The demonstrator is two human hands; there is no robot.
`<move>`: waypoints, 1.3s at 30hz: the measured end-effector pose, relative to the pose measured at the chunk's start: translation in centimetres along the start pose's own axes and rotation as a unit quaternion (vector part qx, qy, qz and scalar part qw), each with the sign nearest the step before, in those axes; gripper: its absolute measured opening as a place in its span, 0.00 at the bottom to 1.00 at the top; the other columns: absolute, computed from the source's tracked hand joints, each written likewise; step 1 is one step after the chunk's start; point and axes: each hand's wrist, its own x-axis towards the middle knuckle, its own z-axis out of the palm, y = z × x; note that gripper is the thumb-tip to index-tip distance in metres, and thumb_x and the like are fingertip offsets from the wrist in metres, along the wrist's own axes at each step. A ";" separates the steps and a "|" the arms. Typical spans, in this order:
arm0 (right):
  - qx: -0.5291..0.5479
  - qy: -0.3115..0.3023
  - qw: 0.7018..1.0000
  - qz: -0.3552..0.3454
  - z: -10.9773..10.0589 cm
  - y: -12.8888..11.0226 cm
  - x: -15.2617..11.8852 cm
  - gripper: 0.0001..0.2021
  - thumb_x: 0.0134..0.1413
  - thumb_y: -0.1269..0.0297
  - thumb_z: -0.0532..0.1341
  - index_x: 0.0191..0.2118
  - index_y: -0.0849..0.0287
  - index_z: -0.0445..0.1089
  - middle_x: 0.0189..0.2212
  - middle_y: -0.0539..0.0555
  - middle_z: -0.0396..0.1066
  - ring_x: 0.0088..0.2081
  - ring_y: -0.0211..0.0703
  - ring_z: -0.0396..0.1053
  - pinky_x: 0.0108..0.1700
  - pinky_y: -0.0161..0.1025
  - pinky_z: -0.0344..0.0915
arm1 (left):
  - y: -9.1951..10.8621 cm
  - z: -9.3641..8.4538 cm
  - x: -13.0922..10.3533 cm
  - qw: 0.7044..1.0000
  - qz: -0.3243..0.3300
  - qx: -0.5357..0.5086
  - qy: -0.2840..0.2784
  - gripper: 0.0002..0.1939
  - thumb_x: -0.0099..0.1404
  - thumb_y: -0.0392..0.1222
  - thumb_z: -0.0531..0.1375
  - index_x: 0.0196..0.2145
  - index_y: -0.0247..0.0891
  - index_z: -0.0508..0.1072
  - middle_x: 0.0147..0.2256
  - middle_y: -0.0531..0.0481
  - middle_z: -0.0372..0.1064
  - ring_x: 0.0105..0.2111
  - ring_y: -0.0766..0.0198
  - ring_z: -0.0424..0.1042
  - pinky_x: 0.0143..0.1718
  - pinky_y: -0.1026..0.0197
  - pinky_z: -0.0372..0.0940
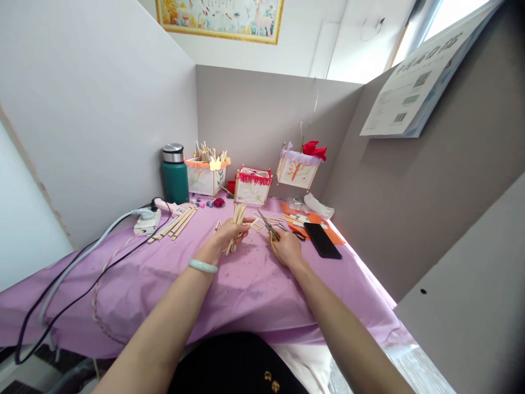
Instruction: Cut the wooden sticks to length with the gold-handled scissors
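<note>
My left hand (229,234) is closed round a bundle of thin wooden sticks (239,213), held upright over the purple tablecloth (250,290). A short pale stick piece pokes out at its fingertips toward the scissors. In my right hand (289,246) are gold-handled scissors (267,223), their blades pointing up and left, close to the left hand's fingertips. Cut stick pieces lie on the cloth behind both hands. Right of the right hand is a black phone (322,241), with a dark-handled pair of scissors (298,235) partly hidden beside it.
Longer sticks (174,223) lie left beside a power strip (147,223) with trailing cables. A green bottle (175,175), a stick-filled paper box (205,178), a red-fringed box (253,189) and a hanging lantern box (297,169) stand along the grey partition (262,109). Orange paper (334,235) lies right.
</note>
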 end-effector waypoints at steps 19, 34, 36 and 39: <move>-0.038 0.054 0.996 -0.059 0.8 0.2 -0.5 0.19 0.61 0.55 0.56 0.56 0.52 0.67 0.48 0.55 0.73 0.47 0.47 0.70 0.44 0.38 0.62 | 0.8 -0.8 0.2 0.975 -0.105 -0.197 -0.001 0.13 0.61 0.27 0.53 0.43 0.36 0.65 0.19 0.59 0.59 0.09 0.75 0.52 0.12 0.72 0.51; -0.022 0.047 0.997 -0.056 0.8 0.3 -0.4 0.21 0.62 0.53 0.55 0.59 0.52 0.64 0.49 0.56 0.72 0.48 0.47 0.69 0.45 0.38 0.62 | 1.0 -0.6 0.2 0.969 -0.094 -0.229 -0.005 0.14 0.60 0.26 0.53 0.43 0.36 0.66 0.18 0.60 0.57 0.09 0.75 0.51 0.12 0.72 0.50; -0.037 0.041 0.997 -0.058 0.8 0.1 -0.5 0.22 0.62 0.54 0.55 0.59 0.53 0.64 0.50 0.57 0.71 0.48 0.47 0.69 0.46 0.38 0.63 | 0.9 -0.7 0.2 0.968 -0.101 -0.228 0.000 0.13 0.59 0.26 0.54 0.41 0.37 0.65 0.18 0.60 0.58 0.09 0.75 0.51 0.12 0.72 0.50; -0.044 0.041 0.997 -0.057 0.8 -0.1 -0.6 0.22 0.62 0.55 0.55 0.60 0.53 0.63 0.50 0.58 0.71 0.49 0.47 0.68 0.46 0.38 0.62 | 0.8 -0.8 0.3 0.968 -0.102 -0.230 -0.009 0.12 0.59 0.26 0.55 0.40 0.37 0.65 0.19 0.60 0.58 0.09 0.75 0.51 0.12 0.72 0.50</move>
